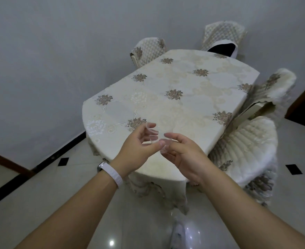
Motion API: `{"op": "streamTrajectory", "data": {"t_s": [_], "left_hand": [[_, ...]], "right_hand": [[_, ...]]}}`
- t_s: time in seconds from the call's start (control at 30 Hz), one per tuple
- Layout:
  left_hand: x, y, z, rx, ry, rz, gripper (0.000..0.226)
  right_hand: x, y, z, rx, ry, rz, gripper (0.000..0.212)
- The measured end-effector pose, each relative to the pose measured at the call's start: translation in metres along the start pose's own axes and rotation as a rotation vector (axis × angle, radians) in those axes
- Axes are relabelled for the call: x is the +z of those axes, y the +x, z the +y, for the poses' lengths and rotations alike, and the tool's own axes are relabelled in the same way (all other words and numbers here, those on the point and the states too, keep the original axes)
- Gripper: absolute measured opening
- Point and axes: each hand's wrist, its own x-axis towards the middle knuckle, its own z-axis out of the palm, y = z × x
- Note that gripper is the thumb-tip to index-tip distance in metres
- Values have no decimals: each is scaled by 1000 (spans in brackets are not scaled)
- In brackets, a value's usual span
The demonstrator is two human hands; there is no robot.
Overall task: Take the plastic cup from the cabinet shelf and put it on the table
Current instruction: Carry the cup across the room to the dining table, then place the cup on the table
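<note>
A clear plastic cup (155,136) is held between both hands above the near end of the table (184,97). It is see-through and hard to make out; its rim shows near my left fingertips. My left hand (139,144), with a white band on the wrist, grips the cup from the left with thumb and fingers. From the right, my right hand (182,153) pinches the cup with its fingertips. The table is oval and covered with a cream cloth with brown flower patterns. The cabinet is out of view.
Chairs with quilted cream covers stand around the table: one at the right (246,148), one at the far right (277,87), two at the far end (148,49). A grey wall runs along the left. Glossy tiled floor (76,186) lies below me.
</note>
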Motion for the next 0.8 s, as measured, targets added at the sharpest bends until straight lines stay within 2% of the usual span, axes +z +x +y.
{"op": "streamTrajectory", "data": {"t_s": [0.23, 0.7, 0.8], "left_hand": [[24, 64, -6, -2, 23, -23, 48], [36, 163, -60, -39, 17, -160, 51], [36, 181, -79, -50, 17, -227, 52]], "right_hand": [[-34, 60, -30, 18, -29, -3, 36], [-69, 152, -35, 14, -234, 161, 39], [-78, 168, -26, -16, -443, 224, 39]]}}
